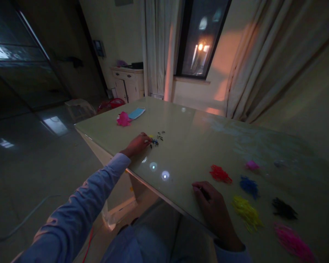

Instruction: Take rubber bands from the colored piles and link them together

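Note:
My left hand (139,144) reaches across to the left part of the table, its fingers pinched at the edge of a small heap of black and blue rubber bands (155,142). A bit of yellow shows just behind the fingertips. Several loose black bands (160,137) lie beside the heap. What the left fingers grip, if anything, is too small to make out. Near the front edge my right hand (211,200) rests on the tabletop, fingers curled in and thumb against the index finger. Its inside is hidden. The nearest piles to it are red bands (220,174) and yellow bands (246,212).
On the right lie piles of blue bands (249,186), black bands (284,209) and pink bands (294,241), with a small pink piece (252,165) behind. A blue face mask (136,113) and a crumpled pink item (123,119) sit far left on the glossy table (181,126).

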{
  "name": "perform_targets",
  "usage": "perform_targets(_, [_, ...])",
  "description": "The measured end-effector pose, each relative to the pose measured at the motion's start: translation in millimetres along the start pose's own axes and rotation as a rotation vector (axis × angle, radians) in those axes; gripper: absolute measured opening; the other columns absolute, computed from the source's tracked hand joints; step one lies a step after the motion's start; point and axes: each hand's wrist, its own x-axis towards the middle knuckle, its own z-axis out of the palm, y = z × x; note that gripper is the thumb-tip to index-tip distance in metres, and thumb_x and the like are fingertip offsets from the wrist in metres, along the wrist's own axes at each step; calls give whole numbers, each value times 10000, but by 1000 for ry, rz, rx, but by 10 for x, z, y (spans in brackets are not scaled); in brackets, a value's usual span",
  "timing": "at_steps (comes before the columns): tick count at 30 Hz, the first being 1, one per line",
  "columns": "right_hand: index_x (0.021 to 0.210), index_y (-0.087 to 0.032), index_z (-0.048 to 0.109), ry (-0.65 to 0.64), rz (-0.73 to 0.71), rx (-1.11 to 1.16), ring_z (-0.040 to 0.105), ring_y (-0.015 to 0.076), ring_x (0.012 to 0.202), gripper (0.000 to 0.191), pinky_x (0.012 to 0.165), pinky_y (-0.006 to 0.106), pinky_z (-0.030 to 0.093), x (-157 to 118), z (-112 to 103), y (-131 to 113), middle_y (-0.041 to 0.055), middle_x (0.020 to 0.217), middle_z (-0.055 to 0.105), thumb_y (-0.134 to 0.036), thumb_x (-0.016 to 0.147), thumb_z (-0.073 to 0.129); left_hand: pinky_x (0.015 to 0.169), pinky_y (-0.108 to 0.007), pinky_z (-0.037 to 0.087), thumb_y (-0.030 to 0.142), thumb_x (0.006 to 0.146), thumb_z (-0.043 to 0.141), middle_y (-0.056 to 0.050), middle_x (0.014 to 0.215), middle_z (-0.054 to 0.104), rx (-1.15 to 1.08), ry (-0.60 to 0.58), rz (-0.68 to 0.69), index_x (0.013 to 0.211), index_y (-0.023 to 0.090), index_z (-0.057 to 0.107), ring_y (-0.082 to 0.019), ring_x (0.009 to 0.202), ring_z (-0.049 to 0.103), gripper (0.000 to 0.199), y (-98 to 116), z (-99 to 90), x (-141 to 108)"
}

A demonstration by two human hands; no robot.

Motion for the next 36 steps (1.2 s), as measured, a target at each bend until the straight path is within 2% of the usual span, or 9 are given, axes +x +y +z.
perform_targets(4, [919,-212,701,-6,10,0,650,206,785,253,698,301,496,-3,3,6,57,880,706,-395,928,527,721,-292,452,260,775,732,-62,876,627,-237,90,-38,790,176,749,-141,689,534,87,199,-105,-134])
perform_targets(7, [924,-212,697,-5,6,7,650,203,794,243,703,298,491,-2,7,0,53,886,705,-387,932,528,616,-256,414,352,728,796,-33,782,616,-630,102,-173,788,162,727,-118,632,514,211,425,-134,-274])
perform_targets(9, [926,-210,696,0,-1,9,645,201,783,232,694,295,485,-4,9,-5,52,875,702,-376,930,533,550,-232,383,384,712,815,-11,731,593,-987,63,-301,823,146,702,-97,591,498,286,582,-119,-364])
perform_targets(11, [925,-207,696,4,-6,10,639,198,767,219,684,293,480,-8,11,-8,51,861,699,-361,926,541,509,-210,365,346,679,848,7,714,574,-1299,-18,-398,826,134,673,-76,566,485,312,727,-84,-435])
perform_targets(15, [928,-202,696,12,-20,10,631,191,770,199,691,287,472,-17,14,0,49,865,692,-330,928,545,469,-175,348,243,667,856,19,724,576,-1620,-169,-501,780,122,636,-46,544,466,275,979,0,-519])
perform_targets(19, [934,-199,696,14,-27,9,615,178,747,183,676,278,459,-21,19,0,41,850,682,-300,932,544,476,-174,360,230,673,847,23,727,579,-1715,-235,-498,761,117,632,-37,539,465,259,1222,77,-573])
perform_targets(26, [912,-187,692,20,-37,29,615,170,778,158,695,267,450,-3,33,-38,46,867,686,-254,923,549,513,-178,370,233,686,833,37,672,527,-1662,-333,-417,767,111,663,-37,543,464,224,1583,219,-644])
perform_targets(32, [883,-187,699,43,-37,26,604,168,762,145,697,270,449,1,25,-87,46,845,691,-224,890,560,525,-185,376,232,650,856,35,645,543,-1645,-364,-400,727,113,662,-45,545,468,240,1769,308,-672])
perform_targets(36, [888,-179,709,45,-29,21,599,169,743,159,681,275,448,9,14,-106,53,836,690,-235,889,561,523,-192,370,237,626,867,38,601,531,-1641,-365,-400,730,116,673,-52,536,465,251,1834,461,-656])
